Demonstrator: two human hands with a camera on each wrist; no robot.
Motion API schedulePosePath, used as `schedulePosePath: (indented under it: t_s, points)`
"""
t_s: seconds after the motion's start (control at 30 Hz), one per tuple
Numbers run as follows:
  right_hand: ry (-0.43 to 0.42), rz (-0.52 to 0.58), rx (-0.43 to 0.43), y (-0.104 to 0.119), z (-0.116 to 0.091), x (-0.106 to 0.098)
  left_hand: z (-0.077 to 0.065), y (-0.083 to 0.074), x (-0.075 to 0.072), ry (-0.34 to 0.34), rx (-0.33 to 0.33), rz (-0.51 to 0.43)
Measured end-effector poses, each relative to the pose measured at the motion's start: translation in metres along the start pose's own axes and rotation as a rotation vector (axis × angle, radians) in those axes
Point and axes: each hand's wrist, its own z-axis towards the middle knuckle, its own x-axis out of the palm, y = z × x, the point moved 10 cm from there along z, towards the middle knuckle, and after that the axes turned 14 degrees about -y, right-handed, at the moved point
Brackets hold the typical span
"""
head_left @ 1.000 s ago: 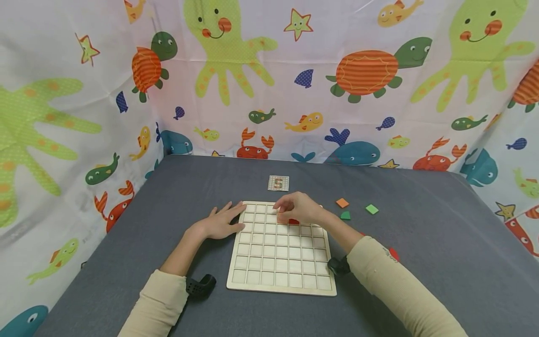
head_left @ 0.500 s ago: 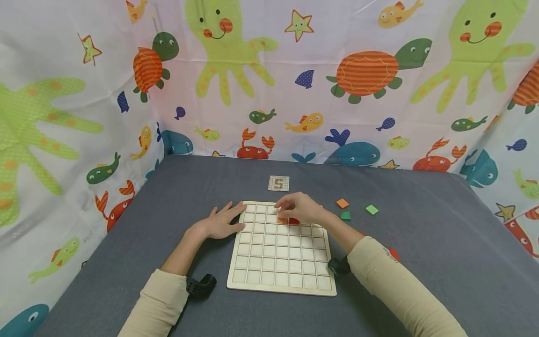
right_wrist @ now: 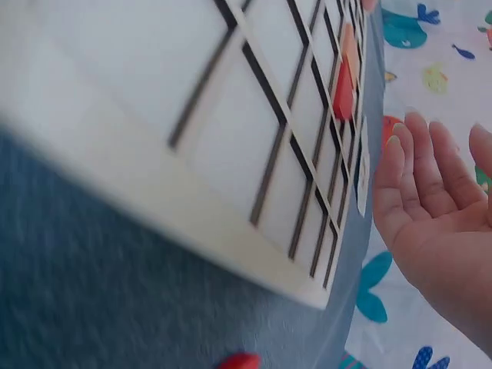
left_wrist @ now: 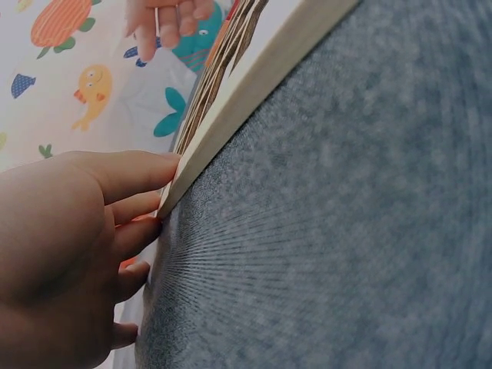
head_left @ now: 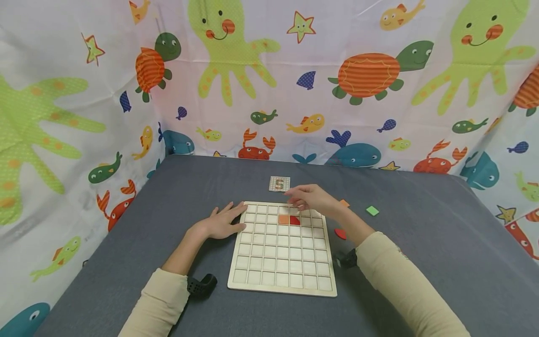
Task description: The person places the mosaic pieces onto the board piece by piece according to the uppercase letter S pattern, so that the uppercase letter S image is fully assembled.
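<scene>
A pale wooden board, divided into square cells, lies on the grey cloth. In its second row sit an orange square tile and, right beside it, a red tile with a curved edge. My left hand rests at the board's upper left edge, and the left wrist view shows its fingertips touching that edge. Over the upper right part of the board hovers my right hand. Seen from the right wrist, its fingers are loosely bent and hold nothing.
Behind the board lies a small gridded card with an S-like figure. To the right are a light green tile, a red curved piece and an orange piece partly behind the right arm. A printed curtain surrounds the table.
My right hand has let go of the orange tile, which now shows fully in its cell. The hand has lifted and shifted right, uncovering the red piece beside the board. The left hand stays put.
</scene>
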Motion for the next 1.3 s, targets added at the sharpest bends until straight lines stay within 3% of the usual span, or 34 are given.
schedulePosePath:
  t_s: [0.23, 0.57, 1.3]
  points:
    - [-0.036, 0.006, 0.039, -0.003, -0.002, -0.02, 0.001, 0.001, 0.0, 0.0, 0.009, 0.003]
    - [-0.006, 0.037, 0.086, -0.014, -0.011, -0.041, 0.001, 0.002, 0.002, -0.001, 0.001, 0.002]
    - [0.033, -0.08, 0.116, -0.046, -0.053, -0.073, 0.001, 0.0, 0.001, 0.0, 0.002, -0.004]
